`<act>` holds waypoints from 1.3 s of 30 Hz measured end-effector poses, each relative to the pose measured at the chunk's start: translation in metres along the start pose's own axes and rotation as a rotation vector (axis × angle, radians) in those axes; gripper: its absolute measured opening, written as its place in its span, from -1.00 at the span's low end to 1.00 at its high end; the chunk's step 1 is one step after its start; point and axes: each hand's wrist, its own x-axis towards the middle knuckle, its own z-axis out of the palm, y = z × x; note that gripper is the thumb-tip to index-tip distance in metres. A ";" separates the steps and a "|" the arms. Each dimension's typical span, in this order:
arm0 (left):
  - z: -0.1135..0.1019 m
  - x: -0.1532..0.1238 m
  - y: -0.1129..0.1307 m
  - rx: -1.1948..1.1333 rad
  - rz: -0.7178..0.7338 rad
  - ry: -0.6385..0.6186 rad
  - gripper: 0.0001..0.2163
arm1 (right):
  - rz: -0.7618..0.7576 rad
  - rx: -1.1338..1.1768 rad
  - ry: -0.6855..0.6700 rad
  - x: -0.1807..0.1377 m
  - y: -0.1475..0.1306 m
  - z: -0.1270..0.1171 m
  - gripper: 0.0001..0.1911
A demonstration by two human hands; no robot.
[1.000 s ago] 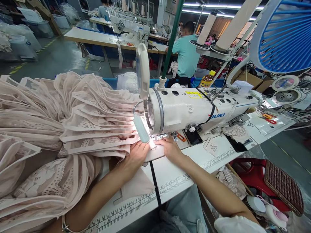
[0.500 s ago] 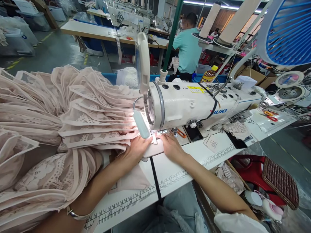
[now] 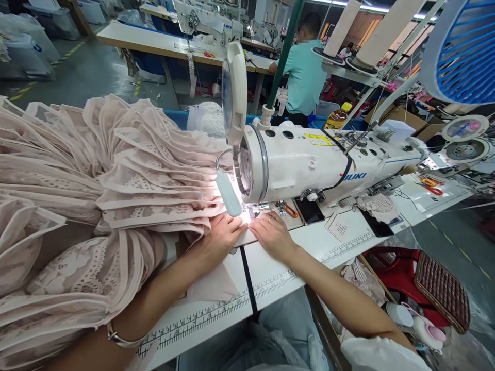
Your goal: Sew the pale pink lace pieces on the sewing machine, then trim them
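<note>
A white sewing machine (image 3: 309,159) stands on a white table (image 3: 278,278) with a ruler strip along its front edge. A lamp lights the needle area. My left hand (image 3: 218,239) lies flat on a small pale piece of fabric (image 3: 209,283) just left of the needle, fingers stretched. My right hand (image 3: 273,234) presses flat on the same piece just right of the needle, fingertips near the presser foot. A big pile of pale pink lace and mesh pieces (image 3: 96,196) covers the table to the left, touching my left hand.
Orange snips (image 3: 289,210) lie behind my right hand. Red scissors (image 3: 431,188) sit far right. A red stool with a woven cushion (image 3: 433,288) stands at the lower right. A person in a teal shirt (image 3: 303,77) works at another table behind. A blue fan (image 3: 464,51) hangs top right.
Both hands have slid forward toward the needle and closer together, pushing the small fabric piece under the machine head. The view has shifted slightly.
</note>
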 end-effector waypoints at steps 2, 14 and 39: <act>0.002 0.000 0.001 0.140 0.067 0.031 -0.78 | 0.015 -0.028 0.001 0.002 -0.003 0.002 -0.75; 0.002 0.001 0.006 0.200 0.059 0.086 -0.82 | 0.365 0.482 0.054 -0.002 0.004 0.006 -0.83; 0.013 -0.018 0.001 0.003 -0.154 -0.042 -0.76 | 0.205 0.477 -0.121 -0.006 0.014 -0.006 -0.63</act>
